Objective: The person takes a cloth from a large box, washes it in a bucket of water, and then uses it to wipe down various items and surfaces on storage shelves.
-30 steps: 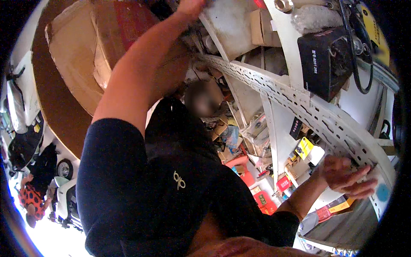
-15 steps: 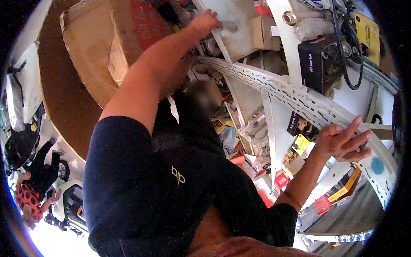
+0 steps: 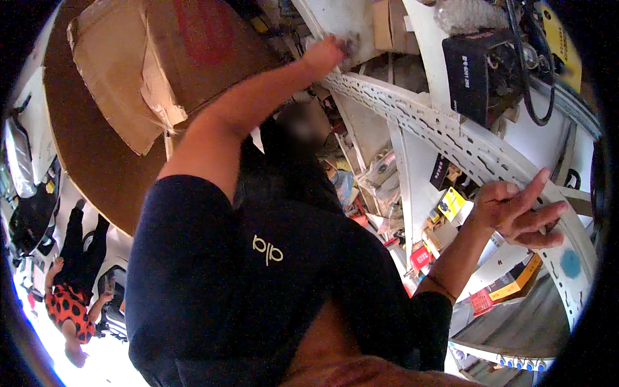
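Note:
My left hand [image 3: 324, 57] reaches out at the top beside a white upright panel [image 3: 356, 22]. Its fingers are blurred and drawn together at a small dark, smeared shape [image 3: 350, 46] that I cannot make out. A large cardboard box [image 3: 193, 51] with a torn flap stands left of that forearm. On the right, my right hand [image 3: 519, 216] lies against a white perforated metal shelf post [image 3: 445, 132]. Its fingers are spread and nothing shows in them.
Cluttered shelves hold a black box of parts [image 3: 474, 80], a hanging black cable [image 3: 532, 103], a small brown carton [image 3: 394, 27] and a yellow-and-black box [image 3: 516, 277]. A brown curved panel [image 3: 84, 148] borders the left. A person in red spotted clothing [image 3: 69, 306] is farther left.
My left hand has moved down and to the right, closer to the perforated post. My right hand keeps its place on the post. The whole view has shifted slightly.

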Available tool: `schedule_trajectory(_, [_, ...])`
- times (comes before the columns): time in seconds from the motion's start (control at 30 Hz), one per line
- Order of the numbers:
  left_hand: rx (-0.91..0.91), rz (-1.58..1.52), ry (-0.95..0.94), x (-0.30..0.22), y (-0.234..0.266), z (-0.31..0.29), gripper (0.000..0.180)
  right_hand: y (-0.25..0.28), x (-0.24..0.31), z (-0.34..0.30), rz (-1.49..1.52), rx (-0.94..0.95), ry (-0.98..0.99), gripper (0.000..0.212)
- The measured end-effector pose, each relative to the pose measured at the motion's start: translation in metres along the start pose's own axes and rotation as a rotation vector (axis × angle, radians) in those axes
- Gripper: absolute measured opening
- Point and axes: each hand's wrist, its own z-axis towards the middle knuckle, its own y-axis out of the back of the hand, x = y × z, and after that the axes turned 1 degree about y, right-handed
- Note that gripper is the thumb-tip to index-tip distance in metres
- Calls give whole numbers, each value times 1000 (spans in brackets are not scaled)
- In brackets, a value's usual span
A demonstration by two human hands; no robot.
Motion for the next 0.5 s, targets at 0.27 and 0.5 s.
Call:
schedule_trajectory(0.27, [89,70,-66,6,-13,-2,19,-2,-5,-2,58,55,2,34])
schedule_trajectory(0.5, [-187,-70,-9,73,22,-30,32,-4,-2,1,100,13,13,38])
